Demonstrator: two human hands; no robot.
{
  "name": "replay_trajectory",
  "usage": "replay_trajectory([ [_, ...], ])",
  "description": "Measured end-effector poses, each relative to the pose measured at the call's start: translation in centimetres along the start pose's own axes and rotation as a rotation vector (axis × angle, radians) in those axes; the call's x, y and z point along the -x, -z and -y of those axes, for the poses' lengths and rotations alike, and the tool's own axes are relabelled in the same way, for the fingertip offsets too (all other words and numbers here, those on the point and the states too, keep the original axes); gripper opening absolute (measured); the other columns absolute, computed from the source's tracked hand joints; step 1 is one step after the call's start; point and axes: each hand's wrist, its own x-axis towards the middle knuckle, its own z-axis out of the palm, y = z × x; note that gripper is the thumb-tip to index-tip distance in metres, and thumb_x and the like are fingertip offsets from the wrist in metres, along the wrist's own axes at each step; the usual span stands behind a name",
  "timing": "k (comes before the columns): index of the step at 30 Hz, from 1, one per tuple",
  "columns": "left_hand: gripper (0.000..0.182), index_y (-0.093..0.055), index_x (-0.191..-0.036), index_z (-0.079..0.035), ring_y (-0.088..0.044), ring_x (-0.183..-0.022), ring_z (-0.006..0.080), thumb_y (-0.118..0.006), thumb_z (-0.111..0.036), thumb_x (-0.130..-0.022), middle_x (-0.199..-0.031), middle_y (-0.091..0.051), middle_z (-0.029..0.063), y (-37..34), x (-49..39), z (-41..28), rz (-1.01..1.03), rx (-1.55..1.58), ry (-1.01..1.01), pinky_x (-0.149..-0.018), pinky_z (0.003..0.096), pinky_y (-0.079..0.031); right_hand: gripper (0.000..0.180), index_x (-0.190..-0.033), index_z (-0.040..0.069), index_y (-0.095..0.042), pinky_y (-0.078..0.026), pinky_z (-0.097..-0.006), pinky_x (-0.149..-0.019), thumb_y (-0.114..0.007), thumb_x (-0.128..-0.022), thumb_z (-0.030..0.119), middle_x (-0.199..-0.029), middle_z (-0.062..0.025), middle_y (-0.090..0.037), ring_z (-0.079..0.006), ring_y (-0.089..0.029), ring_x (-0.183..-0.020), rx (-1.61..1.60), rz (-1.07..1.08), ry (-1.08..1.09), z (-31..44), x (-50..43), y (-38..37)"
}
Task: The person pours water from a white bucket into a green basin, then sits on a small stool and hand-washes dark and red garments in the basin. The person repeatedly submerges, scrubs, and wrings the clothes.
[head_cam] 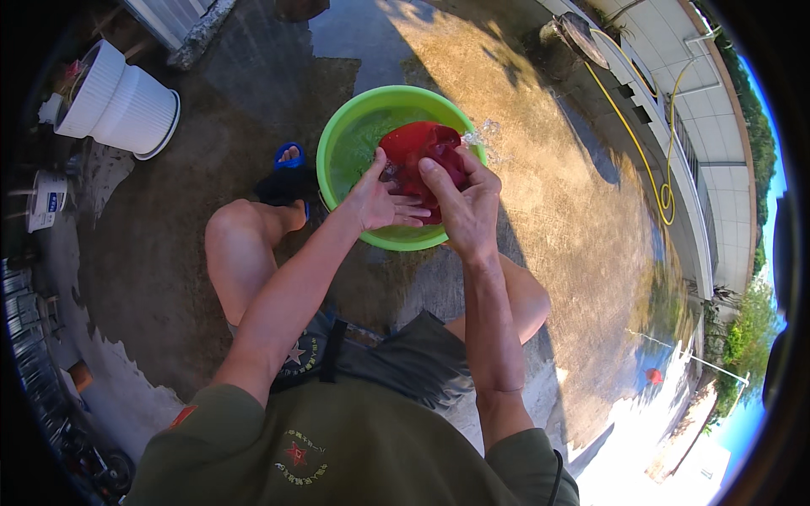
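A round green plastic basin (330, 120) of water stands on the wet ground before me. Over its right half is a wet red cloth (405, 144), bunched up, with water splashing at the basin's right rim. My right hand (471, 196) grips the cloth between thumb and fingers. Palm up and fingers spread, my left hand (383, 201) lies against the cloth's lower left side; whether its fingers hold any of it is not visible. Part of the cloth is hidden behind my hands.
My bent knees flank the basin's near side, and a blue sandal (290, 156) is at its left. Further left stand a white ribbed planter (133, 107) and a white bucket (47, 201). A yellow hose (633, 136) hangs along the wall at right.
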Motion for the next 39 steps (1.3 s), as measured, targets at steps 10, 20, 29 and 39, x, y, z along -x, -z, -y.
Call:
replay_trajectory([
  [10,0.033,-0.062,-0.127,-0.001,-0.071,-0.11,0.0269,-0.061,-0.021,-0.101,-0.116,-0.072,0.0163,0.5,-3.3,1.7,-0.003,0.017,-0.354,-0.098,0.0448,-0.058,0.021,-0.08,0.005,-0.072,-0.055,-0.0502,-0.066,-0.069,-0.091,0.023,-0.081,-0.0229,-0.071,-0.0419,-0.07,-0.073,0.839,-0.159,0.14,-21.9,-0.4,5.3],
  [20,0.038,-0.069,-0.118,-0.002,-0.073,-0.092,0.0215,-0.07,-0.028,-0.091,-0.102,-0.075,0.013,7.0,-8.9,1.0,-0.823,-0.606,-0.626,-0.088,0.0372,-0.055,0.044,-0.11,0.002,-0.073,-0.051,-0.0577,-0.086,-0.056,-0.102,0.042,-0.105,-0.0303,-0.071,-0.0514,-0.067,-0.098,1.049,-0.137,-0.413,-23.8,-6.1,5.1],
  [29,0.061,-0.057,-0.143,-0.009,-0.058,-0.133,0.0334,-0.065,-0.046,-0.096,-0.137,-0.064,0.0183,10.7,-10.0,1.1,-0.407,-0.174,-0.249,-0.11,0.0524,-0.044,0.017,-0.094,-0.003,-0.071,-0.053,-0.0445,-0.075,-0.066,-0.092,0.013,-0.088,-0.0225,-0.071,-0.0321,-0.067,-0.078,1.092,0.068,-0.068,-19.4,-7.2,6.8],
  [39,0.042,-0.071,-0.111,-0.008,-0.07,-0.097,0.024,-0.063,-0.047,-0.097,-0.111,-0.075,0.0105,9.4,-9.1,2.9,0.451,0.237,-0.368,-0.092,0.0426,-0.055,0.013,-0.097,-0.001,-0.066,-0.048,-0.0355,-0.068,-0.063,-0.1,0.012,-0.075,-0.0151,-0.059,-0.0243,-0.06,-0.07,0.395,0.306,0.127,-3.2,4.5,-8.5],
])
